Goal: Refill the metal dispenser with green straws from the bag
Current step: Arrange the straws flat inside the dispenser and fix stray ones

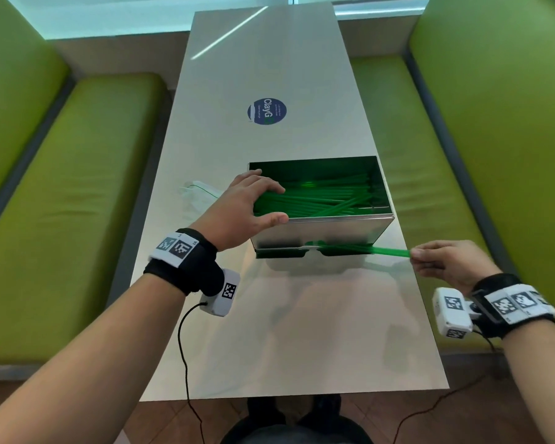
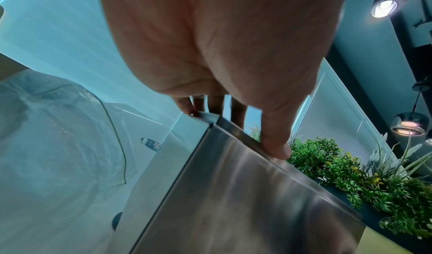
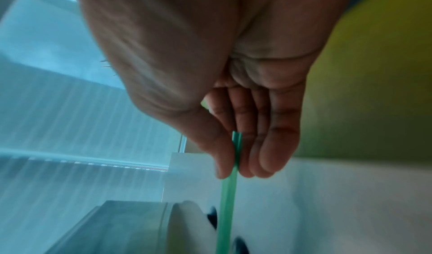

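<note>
Steel is the material of the open dispenser (image 1: 321,230), which stands on the pale tabletop (image 1: 269,75). In the head view many green straws (image 1: 314,200) already lie inside it, and the clear bag (image 1: 199,195) lies flat just beside its left wall. The left hand (image 1: 244,208) grips the near left corner, thumb on the front rim and fingers over the top. The right hand (image 1: 446,262) pinches the end of one straw (image 1: 382,250) that sticks out of the front slot.

In the left wrist view the thumb (image 2: 278,143) presses on the metal edge, and the other fingers curl over the corner.

In the right wrist view, which is blurred, the thumb and fingers (image 3: 268,152) are narrow and hold the single straw (image 3: 228,193) between them.

I judge that the filling is nearly finished and the outlet is now under test. The next move calls for a straight, gentle pull along the slot while the left hand keeps the box steady.
</note>
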The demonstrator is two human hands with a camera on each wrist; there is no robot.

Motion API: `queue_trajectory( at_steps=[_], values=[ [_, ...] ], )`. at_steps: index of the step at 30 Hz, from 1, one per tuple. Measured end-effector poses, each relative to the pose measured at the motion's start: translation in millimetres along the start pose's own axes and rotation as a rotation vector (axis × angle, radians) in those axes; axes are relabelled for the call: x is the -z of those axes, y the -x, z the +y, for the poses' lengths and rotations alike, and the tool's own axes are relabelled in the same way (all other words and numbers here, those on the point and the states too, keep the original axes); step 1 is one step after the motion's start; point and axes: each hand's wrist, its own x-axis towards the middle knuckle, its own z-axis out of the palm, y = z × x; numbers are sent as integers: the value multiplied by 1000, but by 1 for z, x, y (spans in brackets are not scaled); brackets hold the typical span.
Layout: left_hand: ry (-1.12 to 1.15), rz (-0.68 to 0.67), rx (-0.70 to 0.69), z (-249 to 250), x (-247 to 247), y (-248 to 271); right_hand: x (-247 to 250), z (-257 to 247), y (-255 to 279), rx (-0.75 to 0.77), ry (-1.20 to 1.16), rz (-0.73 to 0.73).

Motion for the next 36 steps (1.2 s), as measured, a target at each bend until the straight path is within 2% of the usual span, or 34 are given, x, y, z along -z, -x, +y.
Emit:
queue_trajectory(
  at_steps=[5,9,11,15,18,21,24,27,29,33,36],
  values=[
    [-2,-2,15,1,1,0,63,-13,18,81,153,66],
    [6,-4,17,4,2,1,103,-37,48,157,167,10],
    [34,-11,1,3,5,3,108,-57,56,282,147,28],
    [141,-10,-11,-1,9,5,61,-109,68,575,-3,4],
    [161,11,-6,-2,9,4,-7,-134,63,728,219,33],
    [153,30,4,-1,9,4,-64,-135,51,707,546,-29],
    [71,-1,-16,3,10,4,-84,-127,38,698,888,-46],
    [-47,-30,-6,4,11,2,-90,-133,35,796,1025,-16],
    [-120,-25,-11,7,10,-3,-96,-144,35,842,1137,-74],
    [-383,-68,-56,22,10,-21,-122,-166,21,703,1363,-229],
    [-504,-201,-32,31,14,-39,-137,-171,7,570,1655,-307]
  ],
)
